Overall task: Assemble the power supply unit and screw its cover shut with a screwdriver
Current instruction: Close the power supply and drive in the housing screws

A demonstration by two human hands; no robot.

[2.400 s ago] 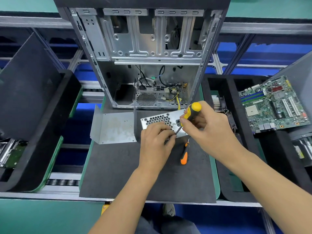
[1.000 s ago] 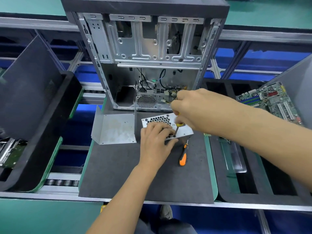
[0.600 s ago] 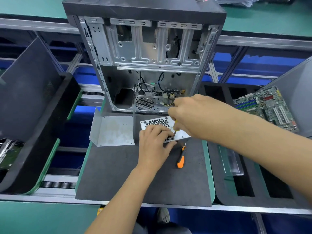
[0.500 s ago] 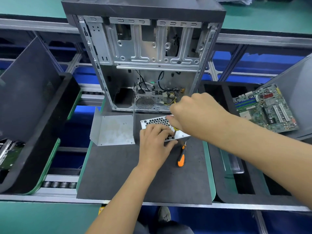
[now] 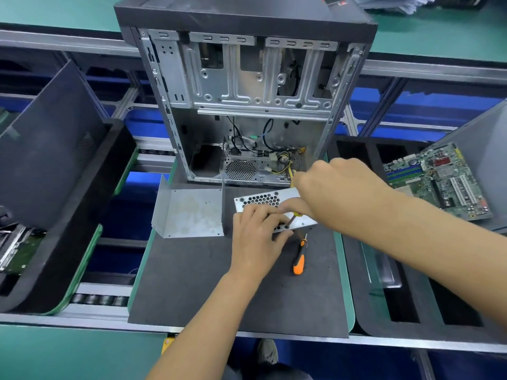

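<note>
The silver power supply unit, with a honeycomb vent, lies on the grey foam mat in front of the open computer case. My left hand rests on its near side, fingers curled over the edge. My right hand grips a yellow-handled screwdriver from above; only a bit of handle and the shaft show. The tip meets the unit's near right edge beside my left fingers. The bent metal cover lies separately to the left of the unit.
A second, orange-handled screwdriver lies on the mat just below the unit. A motherboard sits in the black foam tray on the right. Another black tray stands at the left. Cables hang inside the case bottom.
My right hand turned over the screwdriver, hiding its yellow handle, and stayed pressed down on the unit. The left hand kept holding the unit. The view shifted slightly.
</note>
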